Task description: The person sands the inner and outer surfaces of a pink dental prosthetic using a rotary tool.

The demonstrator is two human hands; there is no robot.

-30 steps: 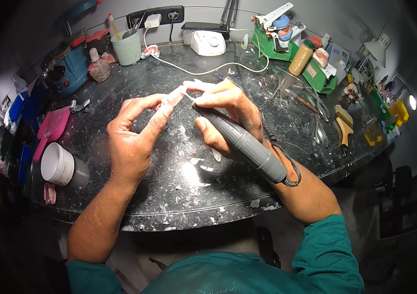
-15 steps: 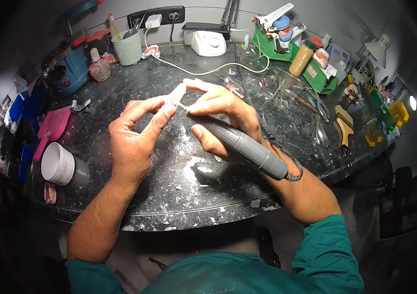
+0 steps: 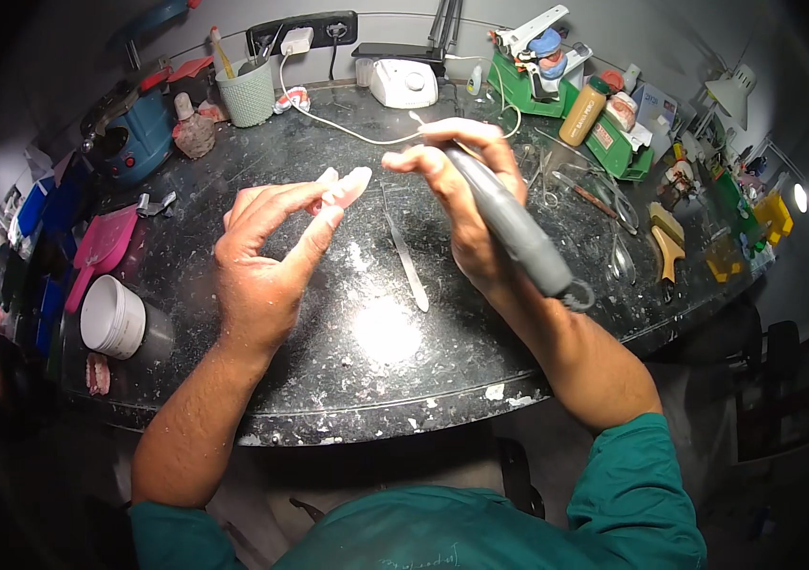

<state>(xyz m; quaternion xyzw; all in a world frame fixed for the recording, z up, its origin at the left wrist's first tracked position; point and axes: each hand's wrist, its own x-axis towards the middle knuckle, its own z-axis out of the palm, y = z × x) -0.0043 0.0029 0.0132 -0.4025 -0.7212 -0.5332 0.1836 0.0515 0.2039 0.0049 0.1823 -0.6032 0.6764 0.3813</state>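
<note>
Between thumb and fingertips, my left hand (image 3: 267, 252) pinches a small pale-pink denture piece (image 3: 355, 186) with a whitish end, raised above the bench. My right hand (image 3: 476, 199) is wrapped round a grey rotary handpiece (image 3: 514, 218), its coiled cord trailing from the rear end. The handpiece's tip points up and away, apart from the denture piece. My right index finger and thumb reach toward the left hand without touching it. On the bench between my hands lies a thin metal spatula-like tool (image 3: 406, 256).
A white control box (image 3: 404, 85) with a cable stands at the back. On the left are a white tub (image 3: 112, 318), a pink dustpan (image 3: 105, 237) and a pink denture (image 3: 98, 374). Rightward lie a brush (image 3: 668, 249), metal instruments (image 3: 622, 258) and a tan bottle (image 3: 585, 111).
My right hand has drawn the handpiece away from the denture piece, to the right and upward, tilting it steeper. The metal tool on the bench has come into sight. My left hand has barely moved.
</note>
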